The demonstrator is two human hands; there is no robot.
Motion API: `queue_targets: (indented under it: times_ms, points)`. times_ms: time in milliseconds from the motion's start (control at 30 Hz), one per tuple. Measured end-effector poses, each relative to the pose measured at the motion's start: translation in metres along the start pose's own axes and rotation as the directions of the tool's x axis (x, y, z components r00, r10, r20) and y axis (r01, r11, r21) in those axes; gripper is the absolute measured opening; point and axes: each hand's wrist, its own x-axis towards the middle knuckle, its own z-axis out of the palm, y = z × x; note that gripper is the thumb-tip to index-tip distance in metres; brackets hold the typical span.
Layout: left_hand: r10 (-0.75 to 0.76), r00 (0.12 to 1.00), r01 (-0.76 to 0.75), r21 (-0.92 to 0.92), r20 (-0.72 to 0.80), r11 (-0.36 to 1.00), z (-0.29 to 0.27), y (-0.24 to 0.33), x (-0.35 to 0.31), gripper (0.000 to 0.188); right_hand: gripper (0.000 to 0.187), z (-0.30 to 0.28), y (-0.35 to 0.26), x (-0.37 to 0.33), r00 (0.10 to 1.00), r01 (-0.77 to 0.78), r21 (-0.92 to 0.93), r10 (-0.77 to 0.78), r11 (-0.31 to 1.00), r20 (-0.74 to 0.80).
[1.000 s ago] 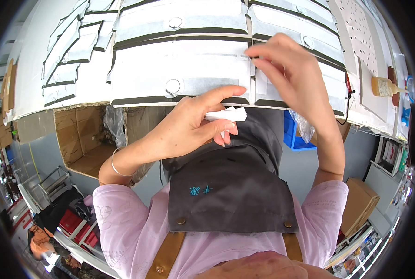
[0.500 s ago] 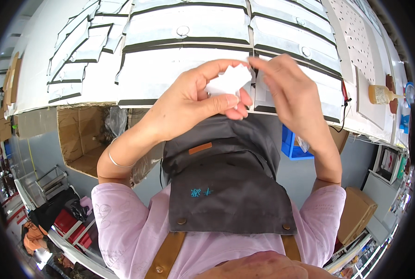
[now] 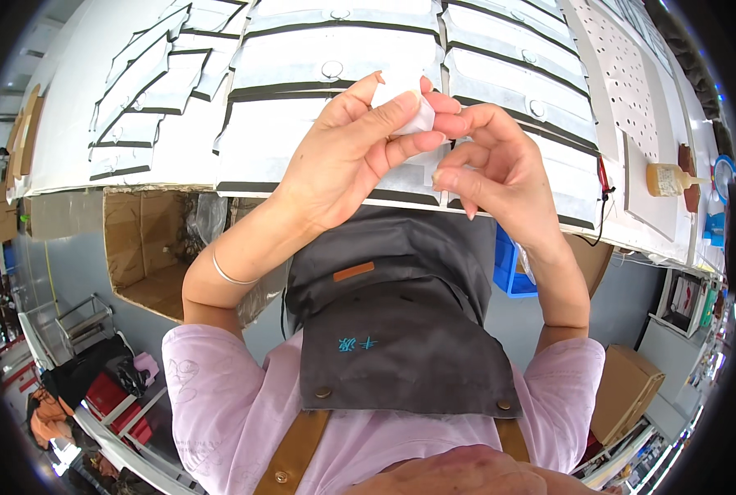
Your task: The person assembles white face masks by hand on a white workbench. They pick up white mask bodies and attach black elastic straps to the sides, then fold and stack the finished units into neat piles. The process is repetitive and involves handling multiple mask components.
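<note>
As we survey the white worktable point(image 3: 63, 157), we note rows of pale, dark-edged panels point(image 3: 302, 144) reaching its near side. Above the near panels we observe the right hand point(image 3: 491, 165) loosely curled; we cannot tell whether its fingertips meet or grip anything. Just to its left, the left hand point(image 3: 355, 136) is closed on a small white piece point(image 3: 418, 120), pinched between thumb and fingers.
</note>
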Motion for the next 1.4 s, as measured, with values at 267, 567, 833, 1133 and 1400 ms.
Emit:
queue_targets:
  times_ms: [267, 567, 833, 1133, 1400]
  points:
    - [0.061, 0.992, -0.065, -0.034, -0.109, 0.997, -0.004, 0.002, -0.002, 0.023, 0.005, -0.020, -0.004, 0.007, 0.997, 0.013, 0.023, -0.011, 1.000, -0.070]
    - [0.096, 0.993, -0.110, 0.880, 0.074, 0.462, -0.006, 0.034, 0.001, 0.020, 0.015, -0.096, -0.026, 0.076, 0.952, 0.289, -0.762, -0.091, 0.580, 0.292]
    - [0.032, 0.855, -0.506, 0.846, 0.518, -0.165, -0.016, 0.032, 0.032, 0.025, 0.013, -0.092, -0.040, 0.120, 0.920, 0.235, -0.829, 0.159, 0.507, 0.358]
    - [-0.125, 0.777, -0.626, 0.734, 0.617, -0.264, -0.017, 0.023, 0.053, 0.022, 0.015, -0.092, -0.051, 0.137, 0.875, 0.225, -0.830, 0.270, 0.511, 0.403]
    - [-0.137, 0.780, -0.626, 0.758, 0.611, -0.181, -0.019, 0.019, 0.062, 0.023, 0.016, -0.088, -0.059, 0.143, 0.828, 0.321, -0.803, 0.263, 0.502, 0.495]
